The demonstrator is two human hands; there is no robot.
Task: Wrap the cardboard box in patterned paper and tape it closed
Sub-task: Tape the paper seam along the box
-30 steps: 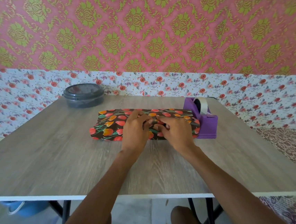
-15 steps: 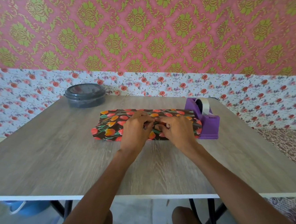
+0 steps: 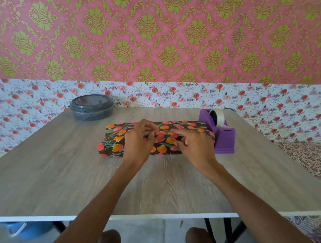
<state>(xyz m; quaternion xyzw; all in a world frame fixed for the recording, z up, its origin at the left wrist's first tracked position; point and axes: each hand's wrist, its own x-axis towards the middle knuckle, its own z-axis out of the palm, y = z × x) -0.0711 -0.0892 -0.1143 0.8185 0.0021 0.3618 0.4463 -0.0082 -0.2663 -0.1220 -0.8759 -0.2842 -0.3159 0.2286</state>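
Table [image 3: 53, 166]: wood-grain top with a white near edge, which both of your forearms cross. The far edge sits close to the flowered wall. There is broad bare surface from the near edge up to the parcel, and more bare top to the parcel's left and on the right side nearer than the dispenser.

Wrapped box [image 3: 114, 140]: it lies flat at mid-table, toward the far side, with its long axis left to right. The patterned paper [image 3: 165, 141], dark with orange and red tulips, covers every visible face. Its left end stands free, and its right end is just beside the tape dispenser; contact cannot be told.

Grey round container [image 3: 91, 108]: lidded, at the far left and close to the far edge, apart from the box.

Tape dispenser [image 3: 223, 140]: purple, far right of the box, with a pale tape roll [image 3: 220, 118] standing in it.

Left hand [image 3: 139, 141]: it is on the box's middle, fingers curled with the thumb meeting them, pinching the paper on top.

Right hand [image 3: 193, 147]: just right of the left hand, its fingers lie nearly straight and press the paper flat, gripping nothing.

A blue object [image 3: 31, 229] lies on the floor beneath the near-left edge.
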